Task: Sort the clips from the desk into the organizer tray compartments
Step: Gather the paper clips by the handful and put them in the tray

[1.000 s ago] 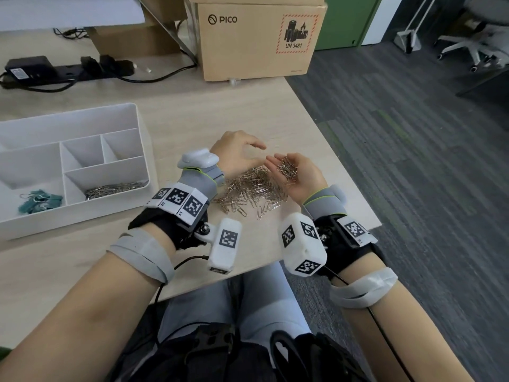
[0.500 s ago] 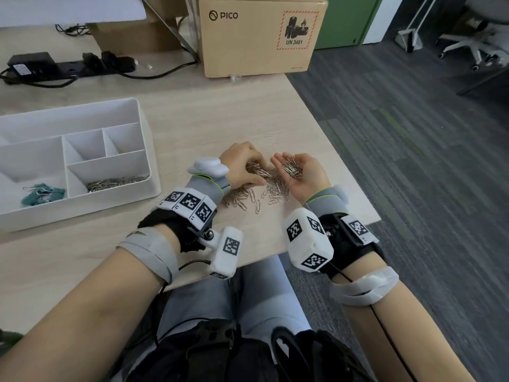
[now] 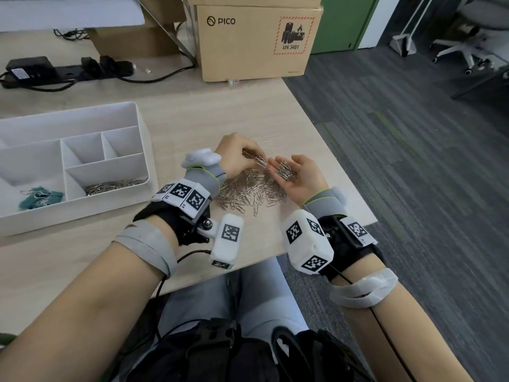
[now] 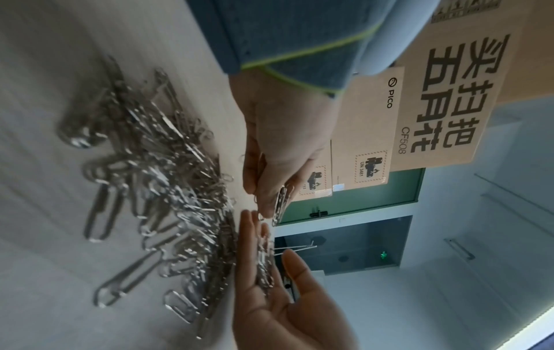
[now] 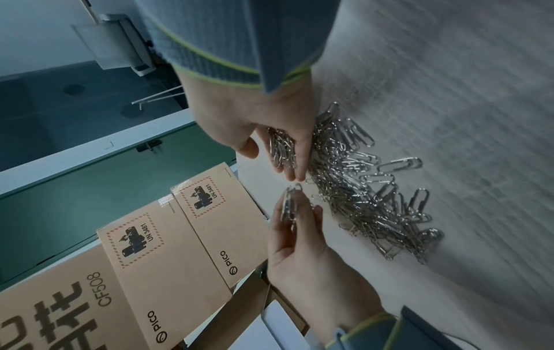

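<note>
A pile of silver paper clips lies on the wooden desk between my hands, also seen in the left wrist view. My left hand pinches a small bunch of clips just above the pile, tips pointing at my right palm. My right hand is held palm up with its fingers nearly straight, and a heap of clips rests in it. The white organizer tray stands to the left. Its front compartment holds silver clips, and teal binder clips lie in the left one.
A PICO cardboard box stands at the back of the desk, with a black power strip and cables to its left. The desk's right edge runs close to my right hand. An office chair stands on the carpet beyond.
My left hand came down onto the pile, closed on a bunch of clips and lifted it toward my right palm. The right hand stayed palm up with its clips.
</note>
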Demonstrator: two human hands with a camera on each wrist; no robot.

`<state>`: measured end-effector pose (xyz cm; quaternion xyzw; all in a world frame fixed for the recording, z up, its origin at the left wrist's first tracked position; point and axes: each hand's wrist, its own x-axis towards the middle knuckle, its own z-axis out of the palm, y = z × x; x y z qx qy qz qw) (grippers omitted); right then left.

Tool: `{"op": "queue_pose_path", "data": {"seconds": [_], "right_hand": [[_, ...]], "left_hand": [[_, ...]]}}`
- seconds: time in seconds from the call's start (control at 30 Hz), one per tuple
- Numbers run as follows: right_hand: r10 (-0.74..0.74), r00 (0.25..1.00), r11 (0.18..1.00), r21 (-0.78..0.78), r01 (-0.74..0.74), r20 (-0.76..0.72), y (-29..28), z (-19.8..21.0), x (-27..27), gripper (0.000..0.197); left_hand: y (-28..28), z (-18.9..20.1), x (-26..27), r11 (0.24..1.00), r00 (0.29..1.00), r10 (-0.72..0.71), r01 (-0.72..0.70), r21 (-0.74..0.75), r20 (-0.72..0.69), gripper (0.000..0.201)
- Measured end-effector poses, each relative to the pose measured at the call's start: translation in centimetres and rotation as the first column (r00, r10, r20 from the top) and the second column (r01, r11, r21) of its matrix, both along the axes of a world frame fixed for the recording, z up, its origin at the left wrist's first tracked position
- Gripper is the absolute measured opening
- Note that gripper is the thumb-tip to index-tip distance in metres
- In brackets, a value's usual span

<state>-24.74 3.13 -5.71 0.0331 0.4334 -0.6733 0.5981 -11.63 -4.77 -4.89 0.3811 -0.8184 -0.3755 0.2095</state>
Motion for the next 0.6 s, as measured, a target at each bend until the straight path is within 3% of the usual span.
{"op": "queue_pose_path", "data": {"seconds": [0.07,0.17,0.23,0.37,0.43,0.53,0.57,0.6], "right_hand": [[-0.008,1.000,1.000,0.027,0.009,-0.014,-0.1,0.0,0.3,0.031],[0.044,0.997,0.998,0.044,-0.041,-0.065,0.0,0.3,0.8,0.012],[0.058,0.997,0.998,0.030,-0.056,-0.047,-0.2,0.7,0.7,0.022],[0.055,0.997,0.998,0.025,-0.056,0.048,-0.1,0.5,0.4,0.029],[0.013,0.971,0.998,0.052,-0.026,0.238,-0.4,0.5,0.1,0.037],[0.030,0.982,1.000,-0.009,-0.029,0.186,-0.4,-0.3,-0.5,0.016],[0.031,0.995,1.000,-0.001,-0.031,0.096,-0.2,-0.5,-0.7,0.018],[0.010,0.995,1.000,0.019,-0.012,0.103,-0.2,-0.5,-1.2,0.021]], "left_hand": [[0.2,0.8,-0.6,1.000,0.999,-0.018,0.019,0.018,-0.037,0.018],[0.7,1.7,-1.8,0.998,0.997,-0.066,0.066,-0.001,-0.027,0.019],[0.9,1.8,-2.6,0.992,0.992,-0.122,0.122,-0.018,-0.010,0.018],[1.0,1.8,-3.7,0.983,0.982,-0.183,0.183,-0.003,0.055,0.020],[1.2,2.1,-3.8,0.982,0.980,-0.186,0.187,-0.001,0.065,0.023],[1.2,2.6,-3.8,0.986,0.986,-0.163,0.164,-0.015,0.030,0.020],[1.1,2.7,-3.8,0.989,0.990,-0.143,0.143,-0.027,0.006,0.018],[1.0,2.6,-3.7,0.993,0.994,-0.111,0.110,-0.043,-0.019,0.016]]}}
